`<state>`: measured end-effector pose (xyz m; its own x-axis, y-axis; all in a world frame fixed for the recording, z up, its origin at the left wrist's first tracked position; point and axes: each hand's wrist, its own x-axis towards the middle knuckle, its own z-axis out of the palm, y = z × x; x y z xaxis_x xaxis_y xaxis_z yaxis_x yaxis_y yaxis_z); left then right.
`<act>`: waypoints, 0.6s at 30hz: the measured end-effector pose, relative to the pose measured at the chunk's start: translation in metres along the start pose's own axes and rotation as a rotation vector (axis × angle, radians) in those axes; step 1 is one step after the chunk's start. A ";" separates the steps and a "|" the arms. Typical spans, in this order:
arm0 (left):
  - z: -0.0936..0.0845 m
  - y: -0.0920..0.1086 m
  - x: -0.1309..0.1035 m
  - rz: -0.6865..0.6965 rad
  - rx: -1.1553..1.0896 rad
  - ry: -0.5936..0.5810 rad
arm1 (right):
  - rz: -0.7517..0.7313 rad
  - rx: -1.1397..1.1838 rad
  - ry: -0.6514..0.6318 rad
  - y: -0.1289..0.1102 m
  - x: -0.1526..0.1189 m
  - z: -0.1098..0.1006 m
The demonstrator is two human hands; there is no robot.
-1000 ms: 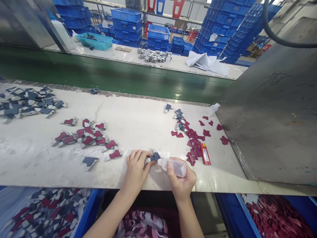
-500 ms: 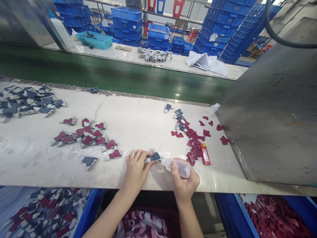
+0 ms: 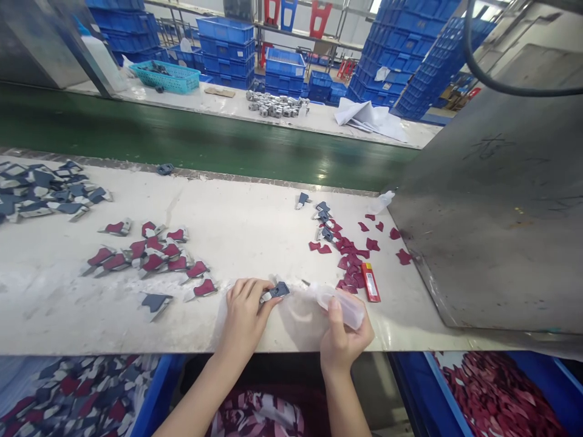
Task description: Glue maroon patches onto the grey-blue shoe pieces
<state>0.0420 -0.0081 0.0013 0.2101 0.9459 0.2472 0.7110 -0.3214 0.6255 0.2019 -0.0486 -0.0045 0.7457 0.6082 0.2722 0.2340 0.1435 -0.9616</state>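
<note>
Near the front of the white worktop, my left hand (image 3: 246, 309) pinches a small dark blue and grey plastic part (image 3: 279, 290) between thumb and fingers. My right hand (image 3: 345, 334) is wrapped round a translucent squeeze bottle (image 3: 344, 308) with a thin needle tip. The tip points left, a short way from the blue part and apart from it. Just beyond the right hand lies a pile of dark red flat pieces (image 3: 350, 261), with a red and yellow lighter (image 3: 370, 283) beside it. A few more blue and grey parts (image 3: 324, 212) lie behind that pile.
Parts with red inserts (image 3: 155, 252) cover the left middle of the worktop; a heap of blue and grey parts (image 3: 45, 188) is farther left. A metal box (image 3: 496, 200) walls the right side. Behind runs a green belt (image 3: 204, 142). Blue bins (image 3: 170, 382) (image 3: 446, 388) stand below the front edge.
My right hand has drawn the bottle to the right, so its tip is now clear of the blue part. My left hand still holds the part. The whole view has shifted slightly.
</note>
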 end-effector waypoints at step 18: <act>-0.002 -0.006 0.000 0.010 -0.083 0.044 | -0.343 -0.378 -0.511 -0.003 0.052 -0.010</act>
<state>0.0364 -0.0061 -0.0010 0.1859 0.9404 0.2848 0.6503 -0.3350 0.6818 0.2463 -0.0257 0.0123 0.2279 0.8800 0.4166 0.6714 0.1678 -0.7218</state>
